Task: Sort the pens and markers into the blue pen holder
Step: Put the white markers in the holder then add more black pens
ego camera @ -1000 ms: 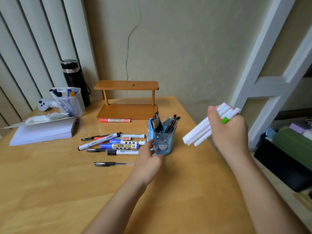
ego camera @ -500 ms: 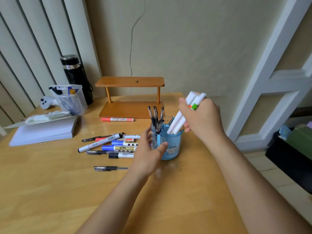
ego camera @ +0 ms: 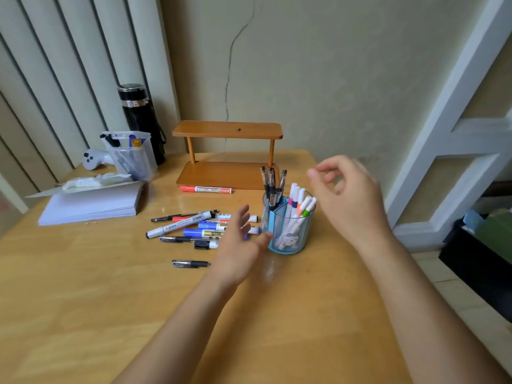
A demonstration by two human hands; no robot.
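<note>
The blue pen holder (ego camera: 288, 239) stands upright on the wooden table. Black pens (ego camera: 270, 187) fill its rear-left compartment and several white markers (ego camera: 297, 207) with coloured bands lean in its right one. My left hand (ego camera: 241, 245) is open just left of the holder, thumb tip close to its wall, holding nothing. My right hand (ego camera: 349, 200) hovers empty above and right of the holder, fingers loosely curled. A heap of markers and pens (ego camera: 194, 227) lies left of the holder. One black pen (ego camera: 191, 263) lies alone nearer me, and a red marker (ego camera: 206, 189) lies by the shelf.
A wooden two-tier shelf (ego camera: 227, 151) stands behind the holder. At the back left are a clear plastic cup of pens (ego camera: 133, 159), a black flask (ego camera: 140, 117), a white controller (ego camera: 92, 159) and a paper stack (ego camera: 91, 202). The table edge is at the right, near a white frame.
My right hand has let go of the white markers, which now stand in the holder, and has lifted up and to the right. My left hand has opened beside the holder.
</note>
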